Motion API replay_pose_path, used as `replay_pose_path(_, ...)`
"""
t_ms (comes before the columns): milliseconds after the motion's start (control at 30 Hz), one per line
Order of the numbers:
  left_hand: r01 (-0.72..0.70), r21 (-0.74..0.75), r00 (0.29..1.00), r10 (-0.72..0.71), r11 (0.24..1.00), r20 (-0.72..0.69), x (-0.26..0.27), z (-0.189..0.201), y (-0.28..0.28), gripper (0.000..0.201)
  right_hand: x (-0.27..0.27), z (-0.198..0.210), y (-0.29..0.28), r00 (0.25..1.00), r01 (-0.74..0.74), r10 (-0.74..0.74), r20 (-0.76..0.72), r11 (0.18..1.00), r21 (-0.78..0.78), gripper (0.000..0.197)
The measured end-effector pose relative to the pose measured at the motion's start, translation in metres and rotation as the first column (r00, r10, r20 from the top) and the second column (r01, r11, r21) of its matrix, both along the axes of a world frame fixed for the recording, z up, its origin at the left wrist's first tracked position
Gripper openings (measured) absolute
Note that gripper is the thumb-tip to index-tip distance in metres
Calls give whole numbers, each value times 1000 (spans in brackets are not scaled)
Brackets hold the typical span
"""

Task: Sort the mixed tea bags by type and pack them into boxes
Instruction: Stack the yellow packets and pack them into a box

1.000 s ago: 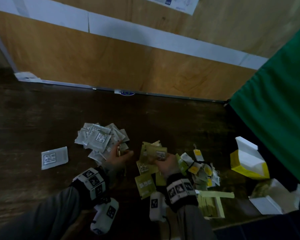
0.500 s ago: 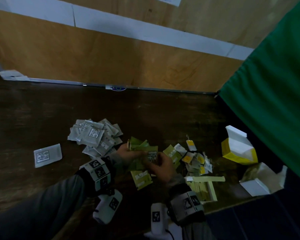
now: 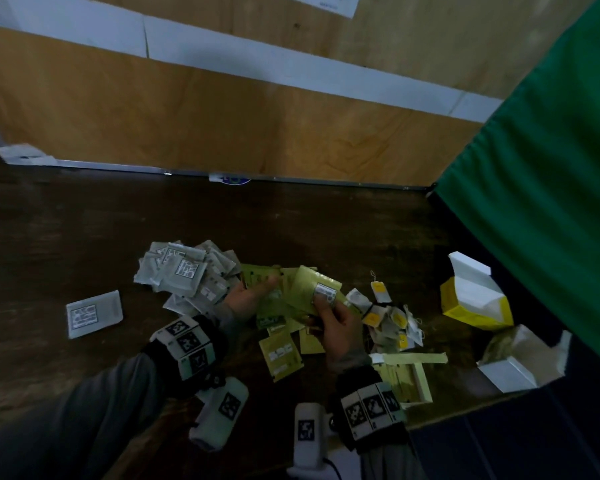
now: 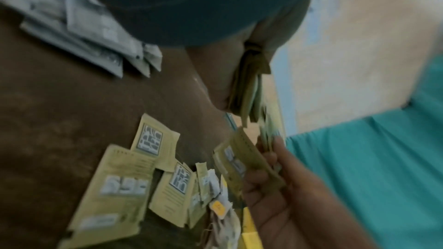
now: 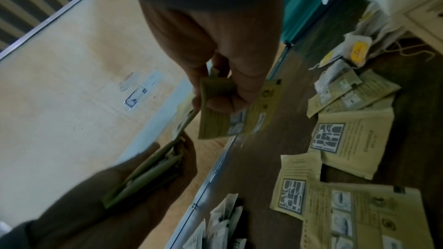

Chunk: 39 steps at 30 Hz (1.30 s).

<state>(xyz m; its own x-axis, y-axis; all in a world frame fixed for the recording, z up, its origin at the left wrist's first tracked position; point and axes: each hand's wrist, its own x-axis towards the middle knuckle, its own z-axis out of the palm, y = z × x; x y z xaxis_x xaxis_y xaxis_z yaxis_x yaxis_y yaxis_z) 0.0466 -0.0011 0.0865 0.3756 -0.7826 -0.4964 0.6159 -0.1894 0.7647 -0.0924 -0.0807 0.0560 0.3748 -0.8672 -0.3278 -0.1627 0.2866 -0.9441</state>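
My left hand (image 3: pixel 257 292) grips a stack of green tea bag packets (image 4: pixel 249 86) above the table. Just to its right, my right hand (image 3: pixel 321 306) pinches two or three more green packets (image 3: pixel 317 289) (image 5: pixel 223 113), fanned and close to that stack. Loose green packets (image 3: pixel 281 355) lie on the dark table under both hands. A pile of grey packets (image 3: pixel 184 271) sits to the left, and one grey packet (image 3: pixel 92 313) lies apart further left. To the right is a heap of paper tea bags with yellow tags (image 3: pixel 392 320).
An open green box (image 3: pixel 406 379) lies near the front edge by my right wrist. An open yellow box (image 3: pixel 471 299) and a white-and-brown box (image 3: pixel 513 362) stand at the right. A green cloth (image 3: pixel 534 168) hangs at the right; a wooden wall panel (image 3: pixel 187 116) closes the back.
My two hands have come together over the green packets. The left hand now holds a stack of green packets, with the right hand's packets close beside it.
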Motion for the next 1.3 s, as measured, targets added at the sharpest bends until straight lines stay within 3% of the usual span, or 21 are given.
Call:
replay_pose_path(133,-96,-34,988,91,995,-124,6,-3,-2,27,-5,-2,2,999,48,-49,-2,995,-84,13)
replay_pose_path(233,67,-33,998,-67,997,-14,5,-1,-7,46,-3,0,7,998,-59,54,-34,983,-173,11)
replay_pose_path(300,203,-39,978,-200,978,66,1,2,-10,53,-1,2,9,990,-136,127,-67,979,-150,12)
replay_pose_path(400,308,-67,946,-298,949,127,4,-8,-14,96,-2,9,10,967,-243,233,-103,965,-103,25)
replay_pose_path(433,332,-78,939,-321,940,126,4,-8,-13,99,-2,12,11,961,-265,257,-104,961,-81,30)
replay_pose_path(567,327,-39,941,-322,944,104,5,-7,-15,49,-5,16,11,949,-301,295,-110,953,-36,34)
replay_pose_path(667,206,-6,977,-206,978,48,8,-13,-18,39,-7,15,8,957,-235,210,-200,966,-109,28)
replay_pose_path(733,115,12,993,-115,993,-4,14,-17,-18,38,-9,19,5,980,-64,24,-197,978,-200,15)
replay_pose_path(833,72,51,997,-73,996,21,23,-20,-16,36,-10,31,3,959,284,-279,58,915,-286,13)
replay_pose_path(900,125,90,990,-130,988,51,27,-23,-15,38,-8,38,0,931,357,-302,205,868,-345,13)
replay_pose_path(967,197,132,978,-204,971,42,27,-24,-16,38,-6,39,-3,940,315,-230,251,868,-384,16)
replay_pose_path(1033,247,147,968,-250,958,4,23,-19,-17,33,-2,35,-3,975,186,-113,193,889,-419,24)
replay_pose_path(1133,272,109,962,-272,956,-22,15,-16,-23,33,1,22,2,999,-42,48,7,934,-355,43)
replay_pose_path(1200,297,75,955,-296,952,-14,12,-15,-24,33,1,16,1,993,-85,46,-111,923,-376,55)
replay_pose_path(1300,370,19,929,-370,929,11,8,-16,-20,25,-3,16,-5,931,-170,23,-365,911,-376,94)
